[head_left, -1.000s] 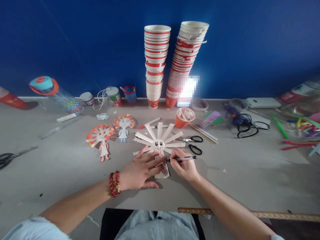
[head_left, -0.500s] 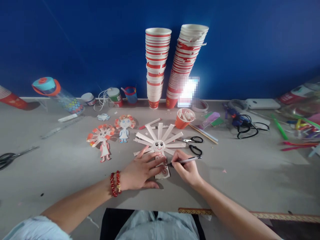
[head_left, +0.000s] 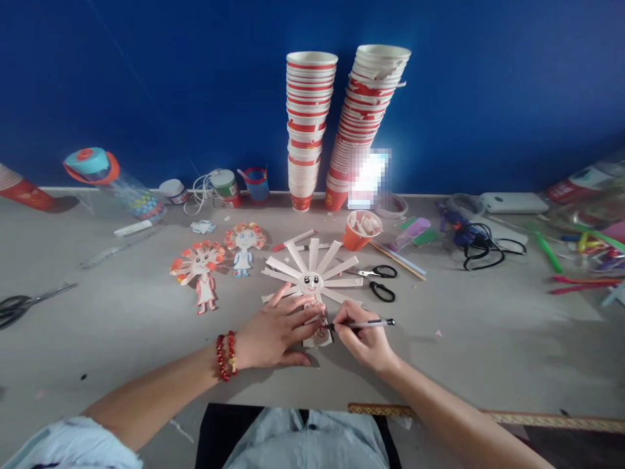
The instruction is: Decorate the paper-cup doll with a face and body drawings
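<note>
A white paper doll (head_left: 311, 282) with a drawn face and strips fanned out round its head lies flat in front of me. My left hand (head_left: 273, 329) rests on its body, fingers stretched out, a red bead bracelet (head_left: 225, 356) on the wrist. Pinched in my right hand (head_left: 366, 339) is a pen (head_left: 364, 324), its tip at the lower right of the doll's body. Part of the drawn body is hidden under my left fingers. Two finished-looking paper dolls, one with a red-edged dress (head_left: 205, 293) and one with a blue-edged dress (head_left: 243, 260), lie to the left.
Black-handled scissors (head_left: 383, 280) lie right of the doll, a second pair (head_left: 29, 306) at far left. Behind are an orange cup of paper scraps (head_left: 359, 238), two tall paper-cup stacks (head_left: 306, 150) (head_left: 359, 124) and a water bottle (head_left: 117, 185). Markers (head_left: 294, 240) lie beyond the doll.
My right hand and the pen have shifted very slightly, and the pen's tip sits a little lower on the doll. My left hand stays in place on it.
</note>
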A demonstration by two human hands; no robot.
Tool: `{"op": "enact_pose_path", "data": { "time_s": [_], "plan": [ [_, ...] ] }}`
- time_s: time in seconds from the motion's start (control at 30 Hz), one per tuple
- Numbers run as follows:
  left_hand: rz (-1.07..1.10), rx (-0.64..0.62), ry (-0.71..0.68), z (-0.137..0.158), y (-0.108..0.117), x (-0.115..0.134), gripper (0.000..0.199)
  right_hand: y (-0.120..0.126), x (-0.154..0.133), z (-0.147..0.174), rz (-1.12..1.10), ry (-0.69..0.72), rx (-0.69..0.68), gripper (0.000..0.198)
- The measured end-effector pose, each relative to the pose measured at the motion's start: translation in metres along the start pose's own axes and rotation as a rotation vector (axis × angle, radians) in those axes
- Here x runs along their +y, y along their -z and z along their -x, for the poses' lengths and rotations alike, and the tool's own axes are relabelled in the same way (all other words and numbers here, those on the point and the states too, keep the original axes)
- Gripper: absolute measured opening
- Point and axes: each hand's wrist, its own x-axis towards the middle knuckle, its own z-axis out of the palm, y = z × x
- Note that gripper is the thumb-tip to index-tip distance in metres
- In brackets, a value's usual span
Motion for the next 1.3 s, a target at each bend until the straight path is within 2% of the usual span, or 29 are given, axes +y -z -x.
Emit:
{"op": "enact_pose_path", "data": {
  "time_s": [0.3,0.77,1.3],
  "plan": [
    [0.006,0.008,0.000,0.0000,-0.0002,0.0003,0.072,0.0002,-0.0010,-0.0001,0.065,0.024,-0.044,0.009],
    [0.011,-0.020,0.007,-0.0005,0.0010,0.0005,0.070,0.0004,-0.0038,-0.0016,0.057,-0.014,-0.070,0.008],
    [-0.005,-0.015,0.004,-0.0003,0.0012,0.0009,0.069,0.0009,-0.0050,0.0005,0.015,-0.044,-0.025,0.010]
  ]
}}
